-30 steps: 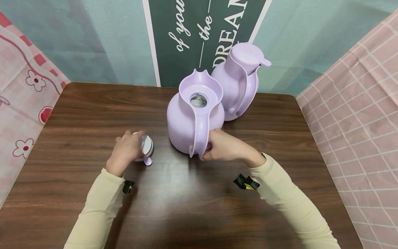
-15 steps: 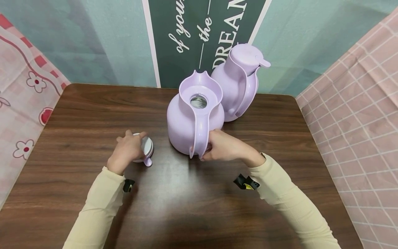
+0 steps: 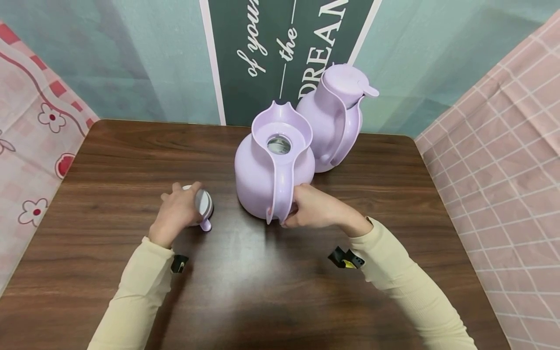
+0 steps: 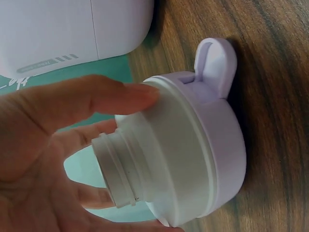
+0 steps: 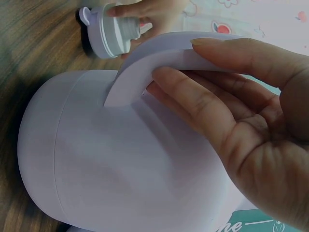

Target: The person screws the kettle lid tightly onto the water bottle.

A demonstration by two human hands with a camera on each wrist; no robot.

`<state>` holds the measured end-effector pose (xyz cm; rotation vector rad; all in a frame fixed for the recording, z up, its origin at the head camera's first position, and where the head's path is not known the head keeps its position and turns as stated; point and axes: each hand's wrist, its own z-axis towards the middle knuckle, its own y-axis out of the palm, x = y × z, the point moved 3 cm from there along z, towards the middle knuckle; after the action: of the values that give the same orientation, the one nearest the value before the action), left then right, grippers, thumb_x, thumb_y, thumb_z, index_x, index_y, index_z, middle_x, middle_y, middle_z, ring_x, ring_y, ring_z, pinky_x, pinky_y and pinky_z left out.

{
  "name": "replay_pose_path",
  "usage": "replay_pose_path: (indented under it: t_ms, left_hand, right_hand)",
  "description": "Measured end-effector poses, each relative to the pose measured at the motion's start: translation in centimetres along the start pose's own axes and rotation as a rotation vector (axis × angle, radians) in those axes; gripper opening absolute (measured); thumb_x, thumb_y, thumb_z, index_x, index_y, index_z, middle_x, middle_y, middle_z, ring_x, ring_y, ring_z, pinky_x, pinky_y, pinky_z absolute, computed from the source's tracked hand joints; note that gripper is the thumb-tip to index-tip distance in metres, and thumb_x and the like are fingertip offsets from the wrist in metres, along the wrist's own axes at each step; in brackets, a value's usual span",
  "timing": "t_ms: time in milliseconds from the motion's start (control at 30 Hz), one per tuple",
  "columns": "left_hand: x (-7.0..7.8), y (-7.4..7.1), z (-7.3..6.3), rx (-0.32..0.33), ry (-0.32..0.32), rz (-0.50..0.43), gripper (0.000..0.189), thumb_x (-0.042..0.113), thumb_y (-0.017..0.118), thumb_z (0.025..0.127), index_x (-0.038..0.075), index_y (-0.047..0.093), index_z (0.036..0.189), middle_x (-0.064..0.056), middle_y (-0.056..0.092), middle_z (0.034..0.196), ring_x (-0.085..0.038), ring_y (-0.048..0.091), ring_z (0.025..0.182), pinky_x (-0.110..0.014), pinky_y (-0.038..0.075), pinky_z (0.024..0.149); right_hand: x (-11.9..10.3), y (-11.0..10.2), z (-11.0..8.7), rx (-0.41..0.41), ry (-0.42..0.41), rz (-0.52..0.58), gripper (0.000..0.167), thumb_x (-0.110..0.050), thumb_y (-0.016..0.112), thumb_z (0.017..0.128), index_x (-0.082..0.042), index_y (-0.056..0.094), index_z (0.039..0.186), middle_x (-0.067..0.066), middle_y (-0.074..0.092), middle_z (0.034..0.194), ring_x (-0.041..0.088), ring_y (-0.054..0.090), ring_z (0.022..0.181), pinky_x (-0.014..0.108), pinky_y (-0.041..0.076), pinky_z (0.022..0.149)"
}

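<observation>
My left hand (image 3: 177, 209) grips the pale purple and white lid (image 4: 178, 154) of a thermos jug, thumb and fingers spread round its rim. The lid is upside down, its white threaded neck (image 4: 118, 169) turned toward the palm and its purple tab (image 3: 205, 225) pointing toward me. My right hand (image 3: 317, 206) holds the handle (image 5: 154, 60) of a light purple thermos jug (image 3: 253, 177), thumb on one side and fingertips on the other. That jug stands upright on the table with its mouth (image 3: 279, 144) uncovered, the round inner opening showing.
A second purple thermos jug (image 3: 321, 124), its lid (image 3: 347, 82) on, stands close behind the uncovered one on the right. The dark wooden table (image 3: 262, 291) ends at a teal backdrop (image 3: 153, 58). Patterned cloths hang on both sides.
My left hand has shifted slightly left and away from me with the lid. The right hand keeps its hold on the jug's handle, and the view has tilted a little.
</observation>
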<state>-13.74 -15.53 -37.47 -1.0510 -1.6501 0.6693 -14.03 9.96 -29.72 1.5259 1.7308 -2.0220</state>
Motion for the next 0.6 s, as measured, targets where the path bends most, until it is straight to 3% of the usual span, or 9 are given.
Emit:
replay_pose_path:
  t_ms: [267,600]
  left_hand:
    - [-0.2,-0.6,-0.3,0.061,0.021,-0.033,0.072,0.010,0.078,0.061,0.004,0.041,0.122,-0.041,0.034,0.106,-0.059,0.039,0.084,-0.057,0.041,0.064]
    - [-0.3,-1.2,-0.4,0.089,0.020,-0.026,0.073,0.013,0.080,0.062,0.004,0.040,0.122,-0.042,0.036,0.107,-0.060,0.041,0.088,-0.059,0.040,0.068]
  right_hand:
    - [0.1,0.1,0.0,0.002,0.002,0.044,0.025,0.001,0.068,0.067,-0.009,0.067,0.090,-0.006,0.063,0.082,0.006,0.052,0.072,0.024,0.045,0.070]
    - [0.1,0.1,0.0,0.003,0.004,0.039,0.022,0.001,0.068,0.067,-0.007,0.066,0.088,-0.006,0.062,0.078,0.006,0.052,0.071,0.024,0.045,0.068]
